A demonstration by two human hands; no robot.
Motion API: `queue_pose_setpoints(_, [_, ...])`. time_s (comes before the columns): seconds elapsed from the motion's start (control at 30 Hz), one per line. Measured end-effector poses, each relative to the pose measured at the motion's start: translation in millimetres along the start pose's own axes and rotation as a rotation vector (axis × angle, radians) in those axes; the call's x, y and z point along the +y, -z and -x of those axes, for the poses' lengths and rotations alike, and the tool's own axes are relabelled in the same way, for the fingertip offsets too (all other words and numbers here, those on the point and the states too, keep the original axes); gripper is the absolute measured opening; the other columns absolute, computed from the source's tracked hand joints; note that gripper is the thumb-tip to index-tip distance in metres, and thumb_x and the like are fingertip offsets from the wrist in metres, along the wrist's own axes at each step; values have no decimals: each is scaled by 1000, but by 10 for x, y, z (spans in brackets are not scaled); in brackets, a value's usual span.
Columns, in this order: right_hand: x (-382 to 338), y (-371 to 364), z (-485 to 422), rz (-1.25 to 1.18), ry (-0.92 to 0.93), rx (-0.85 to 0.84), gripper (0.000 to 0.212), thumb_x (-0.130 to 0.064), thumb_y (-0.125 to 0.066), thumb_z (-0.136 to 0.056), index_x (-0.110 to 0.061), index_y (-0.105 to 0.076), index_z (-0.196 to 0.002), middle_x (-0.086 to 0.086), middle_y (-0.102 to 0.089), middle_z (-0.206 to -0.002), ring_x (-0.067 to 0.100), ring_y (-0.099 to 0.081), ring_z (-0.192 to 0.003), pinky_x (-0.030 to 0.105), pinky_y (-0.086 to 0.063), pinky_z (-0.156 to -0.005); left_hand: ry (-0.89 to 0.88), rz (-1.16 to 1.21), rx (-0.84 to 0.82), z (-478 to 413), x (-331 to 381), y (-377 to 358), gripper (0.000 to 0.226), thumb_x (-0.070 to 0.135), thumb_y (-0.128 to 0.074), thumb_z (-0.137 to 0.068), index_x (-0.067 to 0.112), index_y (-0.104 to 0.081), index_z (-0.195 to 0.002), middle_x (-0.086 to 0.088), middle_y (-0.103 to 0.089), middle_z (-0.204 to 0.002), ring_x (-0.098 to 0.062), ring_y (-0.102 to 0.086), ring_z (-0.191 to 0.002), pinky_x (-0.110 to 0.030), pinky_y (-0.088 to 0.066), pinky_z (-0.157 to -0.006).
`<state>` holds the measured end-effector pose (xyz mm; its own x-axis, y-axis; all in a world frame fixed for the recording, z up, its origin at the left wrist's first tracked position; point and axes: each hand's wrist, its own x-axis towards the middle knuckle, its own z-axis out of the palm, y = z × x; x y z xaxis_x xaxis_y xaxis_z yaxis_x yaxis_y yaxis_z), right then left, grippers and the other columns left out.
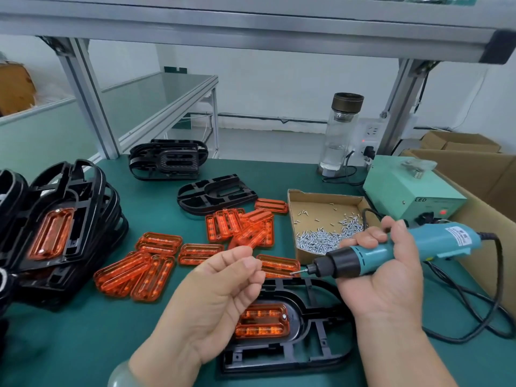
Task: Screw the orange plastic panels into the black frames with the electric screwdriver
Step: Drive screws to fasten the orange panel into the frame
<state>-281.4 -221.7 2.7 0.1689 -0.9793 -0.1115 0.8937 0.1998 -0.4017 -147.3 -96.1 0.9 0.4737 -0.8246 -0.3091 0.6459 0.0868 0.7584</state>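
**Above the near worktop: two hands**

The right hand has its grip wrapped round the electric screwdriver. The left hand has its grip pinched, contents unclear. Below, an orange panel sits inside a black frame.

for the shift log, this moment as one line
right hand: grips electric screwdriver, held above black frame | left hand: fingers pinched near bit, contents unclear | orange panel: in frame, one screw visible
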Motion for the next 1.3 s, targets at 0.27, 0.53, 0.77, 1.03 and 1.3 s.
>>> queue_pose_setpoints(0.27, [36,3,43,-34,-63,-5,17,-29,-64,-73,-24,-53,-85,-12,-45,-62,1,-46,-47,18,-46,-56,117,-128,-124,46,-21,-18,11,15,-69,-65,10,-74,-73,-7,-63,-64,-11,-58,-50,-18,-49,-43])
queue_pose_setpoints(0.53, [52,-23,77,-37,-69,-25,15,-31,-62,-74,-24,-53,-84,-12,-45,-61,0,-47,-46,17,-46,-56,198,-195,-250,68,-44,-24,11,16,-67,-67,11,-76,-67,-8,-65,-66,-11,-60,-51,-17,-50,-44])
queue_pose_setpoints(0.77, [81,-39,93,-28,-71,-24,14,-31,-62,-75,-24,-53,-83,-12,-45,-61,0,-46,-45,18,-46,-55,188,-212,-287,70,-45,-17,10,19,-69,-66,13,-76,-66,-7,-65,-66,-11,-60,-52,-17,-49,-44])
queue_pose_setpoints(1.03, [113,-58,129,-14,-74,-22,14,-30,-62,-75,-24,-53,-83,-12,-45,-59,1,-45,-44,17,-45,-54,153,-253,-306,75,-51,-8,10,19,-68,-68,12,-73,-64,-8,-65,-65,-11,-59,-52,-16,-49,-44])
queue_pose_setpoints(1.3, [98,-62,125,-3,-39,-17,16,-30,-65,-74,-24,-52,-81,-12,-45,-60,1,-44,-45,19,-45,-56,51,-334,-256,89,-73,-33,11,21,-68,-70,15,-75,-64,-6,-66,-64,-10,-60,-51,-16,-48,-44])
